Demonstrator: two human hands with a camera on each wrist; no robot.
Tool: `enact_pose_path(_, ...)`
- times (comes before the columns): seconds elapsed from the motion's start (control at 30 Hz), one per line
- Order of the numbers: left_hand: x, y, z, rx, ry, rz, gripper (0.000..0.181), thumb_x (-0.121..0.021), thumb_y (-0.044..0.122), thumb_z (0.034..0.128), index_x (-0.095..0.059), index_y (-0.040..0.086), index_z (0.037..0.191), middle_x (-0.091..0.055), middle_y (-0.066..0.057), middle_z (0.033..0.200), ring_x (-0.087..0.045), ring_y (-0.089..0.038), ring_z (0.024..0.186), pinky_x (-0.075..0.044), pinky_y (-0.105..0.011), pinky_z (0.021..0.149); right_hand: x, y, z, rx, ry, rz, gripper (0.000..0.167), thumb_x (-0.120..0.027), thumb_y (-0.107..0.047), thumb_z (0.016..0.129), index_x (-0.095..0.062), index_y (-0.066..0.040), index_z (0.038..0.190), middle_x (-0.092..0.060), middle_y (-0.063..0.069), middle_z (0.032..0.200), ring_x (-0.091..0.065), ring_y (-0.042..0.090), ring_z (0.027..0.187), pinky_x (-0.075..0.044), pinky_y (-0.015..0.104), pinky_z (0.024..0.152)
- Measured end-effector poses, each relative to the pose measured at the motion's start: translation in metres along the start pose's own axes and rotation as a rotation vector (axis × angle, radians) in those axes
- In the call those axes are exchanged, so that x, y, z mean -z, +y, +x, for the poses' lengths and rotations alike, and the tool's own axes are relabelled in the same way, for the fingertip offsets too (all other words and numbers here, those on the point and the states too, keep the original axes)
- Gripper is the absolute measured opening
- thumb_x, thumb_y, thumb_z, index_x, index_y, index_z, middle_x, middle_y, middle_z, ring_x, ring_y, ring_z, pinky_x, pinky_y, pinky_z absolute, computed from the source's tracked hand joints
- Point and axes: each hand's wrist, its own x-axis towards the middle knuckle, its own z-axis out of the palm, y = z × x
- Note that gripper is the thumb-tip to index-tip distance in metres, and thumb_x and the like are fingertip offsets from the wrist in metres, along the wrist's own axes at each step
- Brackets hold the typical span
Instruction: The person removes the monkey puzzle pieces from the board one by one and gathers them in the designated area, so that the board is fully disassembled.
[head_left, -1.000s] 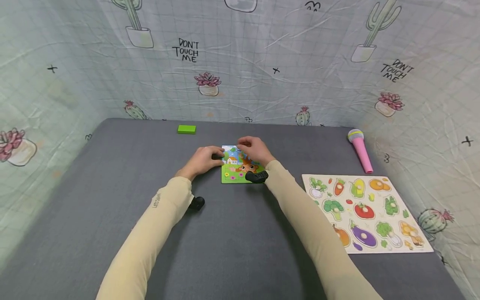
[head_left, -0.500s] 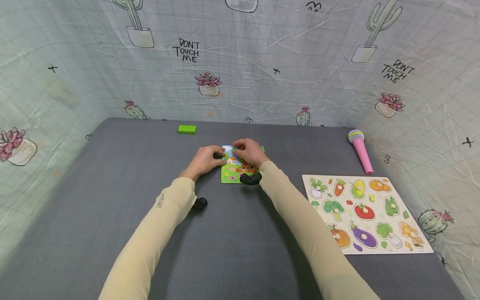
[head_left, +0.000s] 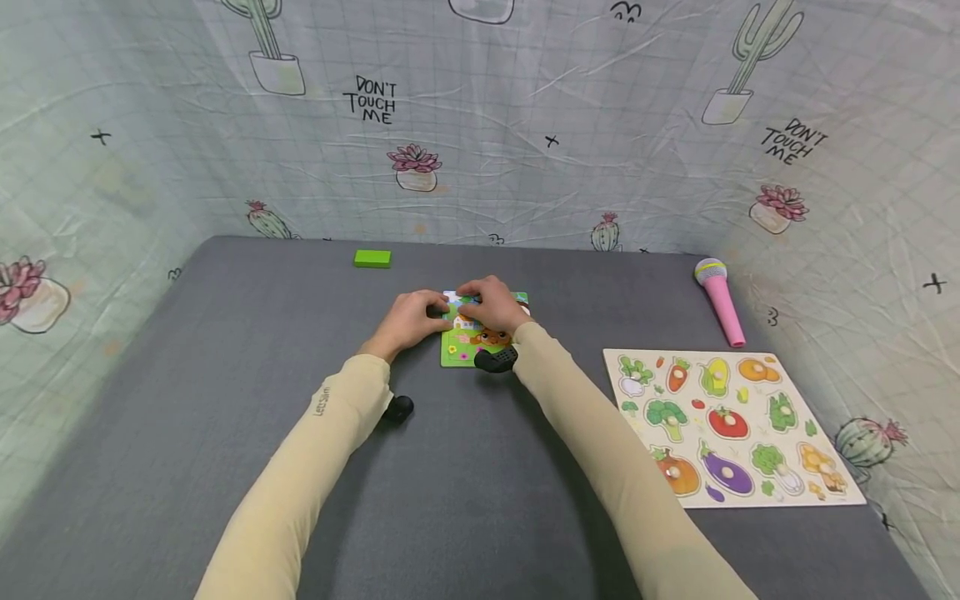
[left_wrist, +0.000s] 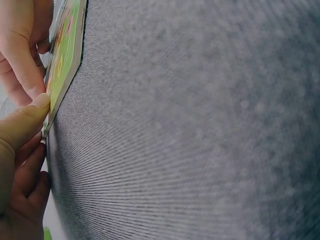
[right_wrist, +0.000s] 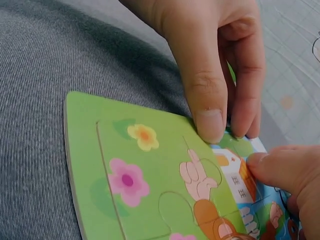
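A small jigsaw puzzle point(head_left: 454, 357) with a green border lies flat on the grey table. Flowers, a house and a brown cartoon animal are printed on it. At its left edge, my left hand point(head_left: 408, 318) rests its thumb point(right_wrist: 210, 124) and fingertips along the rim, steadying the board. My right hand point(head_left: 497, 303) reaches over the puzzle from the right. Its thumb point(right_wrist: 259, 160) touches the house picture in the right wrist view. The right hand's other fingertips are partly hidden, and no loose piece shows between them.
A green block point(head_left: 372, 259) lies at the back left. To the right is a white vegetable puzzle board point(head_left: 622, 357), with a pink toy microphone point(head_left: 723, 307) behind it. A printed cloth point(head_left: 480, 125) hangs behind the table.
My right hand has slid left across the puzzle, from its upper middle toward the house and upper left part. The left hand stays at the left edge with little movement.
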Motion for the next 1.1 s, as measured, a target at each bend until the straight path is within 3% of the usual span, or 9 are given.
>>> enact_pose_path(0.47, 0.0003, -0.0001, -0.0002, 0.005, -0.002, -0.004, 0.028, -0.075, 0.018, 0.0874, -0.072, 0.002, 0.111, -0.059, -0.011, 0.133, -0.051, -0.031, 0.127, -0.040, -0.043, 0.108, 0.0004, -0.0064, 0.0001, -0.072, -0.018, 0.024, 0.033, -0.060, -0.022, 0.099, -0.058, -0.012, 0.131, -0.044, 0.014, 0.130, -0.042, 0.028, 0.116, -0.043, 0.045, 0.096)
enact_pose_path(0.77, -0.0002, -0.0003, 0.0007, -0.002, 0.002, 0.001, 0.028, -0.076, 0.018, 0.0874, -0.072, 0.002, 0.110, -0.059, -0.011, 0.133, -0.051, -0.031, 0.126, -0.041, -0.043, 0.108, 0.0004, -0.0055, 0.0012, -0.020, -0.008, 0.051, 0.034, -0.062, -0.017, 0.098, -0.058, -0.009, 0.130, -0.050, 0.012, 0.135, -0.047, 0.027, 0.123, -0.043, 0.041, 0.102)
enact_pose_path(0.93, 0.0002, -0.0006, 0.0007, -0.007, -0.005, 0.013, 0.029, -0.075, 0.020, 0.0881, -0.071, 0.002, 0.111, -0.059, -0.012, 0.133, -0.051, -0.031, 0.126, -0.041, -0.044, 0.108, -0.0006, -0.0071, -0.0020, 0.025, 0.017, 0.074, 0.034, -0.064, -0.011, 0.096, -0.059, -0.008, 0.128, -0.048, 0.013, 0.132, -0.053, 0.025, 0.111, -0.048, 0.037, 0.094)
enact_pose_path(1.1, 0.0008, -0.0004, 0.0000, -0.010, -0.008, 0.016, 0.029, -0.075, 0.019, 0.0880, -0.071, 0.002, 0.111, -0.059, -0.013, 0.132, -0.052, -0.031, 0.125, -0.042, -0.044, 0.107, -0.0035, -0.0092, -0.0067, 0.014, 0.057, 0.099, 0.024, -0.067, -0.008, 0.093, -0.067, -0.006, 0.117, -0.048, 0.012, 0.129, -0.058, 0.023, 0.101, -0.052, 0.031, 0.084)
